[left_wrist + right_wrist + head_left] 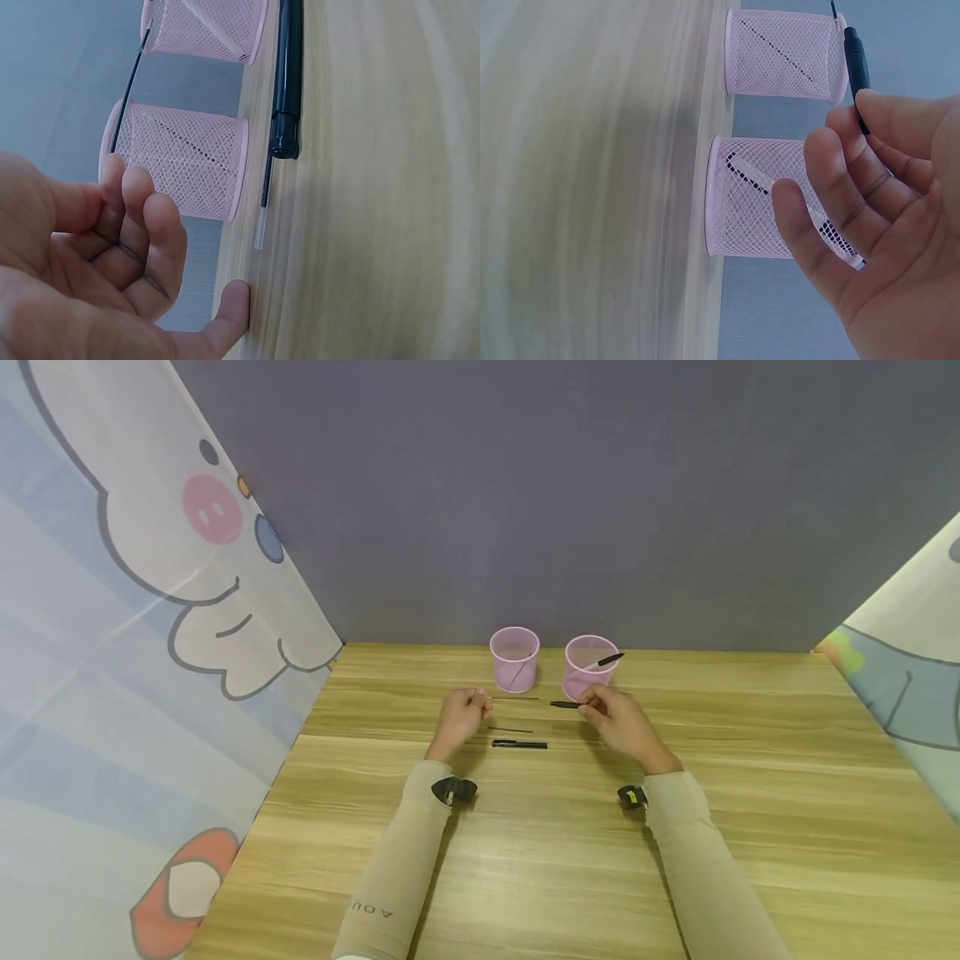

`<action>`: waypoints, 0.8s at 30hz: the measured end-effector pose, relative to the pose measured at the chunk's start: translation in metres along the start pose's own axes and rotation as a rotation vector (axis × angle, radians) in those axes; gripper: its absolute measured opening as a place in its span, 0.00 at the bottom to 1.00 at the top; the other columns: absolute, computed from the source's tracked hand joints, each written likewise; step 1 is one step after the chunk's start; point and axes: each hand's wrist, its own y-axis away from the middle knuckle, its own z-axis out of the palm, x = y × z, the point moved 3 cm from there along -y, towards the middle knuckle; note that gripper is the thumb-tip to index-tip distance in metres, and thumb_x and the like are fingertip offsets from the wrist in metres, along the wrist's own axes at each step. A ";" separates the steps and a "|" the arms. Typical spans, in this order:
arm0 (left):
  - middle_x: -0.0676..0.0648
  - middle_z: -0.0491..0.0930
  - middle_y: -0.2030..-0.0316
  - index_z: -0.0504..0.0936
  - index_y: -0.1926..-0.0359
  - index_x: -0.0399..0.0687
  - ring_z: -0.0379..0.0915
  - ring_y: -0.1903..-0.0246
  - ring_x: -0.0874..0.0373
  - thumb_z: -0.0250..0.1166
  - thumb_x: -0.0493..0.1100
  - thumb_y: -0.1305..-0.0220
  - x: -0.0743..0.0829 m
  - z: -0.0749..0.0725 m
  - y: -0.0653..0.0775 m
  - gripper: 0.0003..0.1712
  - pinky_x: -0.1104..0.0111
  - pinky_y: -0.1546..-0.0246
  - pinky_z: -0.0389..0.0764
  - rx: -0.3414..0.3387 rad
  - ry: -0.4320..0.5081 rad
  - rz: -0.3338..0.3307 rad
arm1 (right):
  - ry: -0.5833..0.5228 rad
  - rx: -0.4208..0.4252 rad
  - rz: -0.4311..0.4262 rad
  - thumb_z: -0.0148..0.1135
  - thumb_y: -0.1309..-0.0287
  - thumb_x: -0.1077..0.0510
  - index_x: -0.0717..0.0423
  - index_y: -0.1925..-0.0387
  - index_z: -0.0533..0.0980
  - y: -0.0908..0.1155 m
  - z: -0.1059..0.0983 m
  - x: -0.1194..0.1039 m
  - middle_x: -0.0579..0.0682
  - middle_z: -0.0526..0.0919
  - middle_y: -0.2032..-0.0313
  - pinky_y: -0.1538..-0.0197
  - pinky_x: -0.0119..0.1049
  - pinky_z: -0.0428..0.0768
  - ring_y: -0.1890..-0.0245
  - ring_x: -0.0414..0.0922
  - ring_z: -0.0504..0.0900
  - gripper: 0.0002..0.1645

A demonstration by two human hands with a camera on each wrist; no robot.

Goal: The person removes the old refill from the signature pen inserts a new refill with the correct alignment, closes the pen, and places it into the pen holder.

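My left hand [459,722] pinches a thin pen refill [130,90] between thumb and index finger, its free end pointing right. A short black pen barrel piece [857,64] is held between the thumb and fingers of my right hand [621,725], pointing left toward the refill's tip. The two ends are a small gap apart in the head view. On the table below lies a second refill [512,729], and nearer me a black capped pen [520,744]. In the left wrist view the little finger touches or nearly meets the tabletop.
Two pink mesh cups stand at the back of the wooden table [555,868]. The left cup [514,672] has a thin refill inside; the right cup [586,683] has a white and black pen part leaning in it. A grey panel [562,510] rises behind them.
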 end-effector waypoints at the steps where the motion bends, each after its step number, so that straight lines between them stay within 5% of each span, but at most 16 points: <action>1: 0.51 0.78 0.78 0.85 0.66 0.35 0.72 0.75 0.59 0.50 0.44 0.19 0.000 0.000 0.000 0.23 0.70 0.72 0.71 -0.004 0.005 -0.003 | 0.002 0.001 0.000 0.62 0.31 0.64 0.59 0.59 0.79 0.000 0.000 0.000 0.53 0.84 0.68 0.60 0.36 0.77 0.67 0.44 0.78 0.02; 24: 0.48 0.81 0.75 0.85 0.66 0.36 0.73 0.74 0.59 0.50 0.45 0.19 0.003 0.003 0.002 0.23 0.71 0.72 0.73 -0.038 -0.022 -0.008 | 0.018 0.003 0.008 0.62 0.32 0.64 0.59 0.59 0.79 0.000 0.002 -0.001 0.53 0.84 0.68 0.60 0.38 0.77 0.67 0.45 0.78 0.02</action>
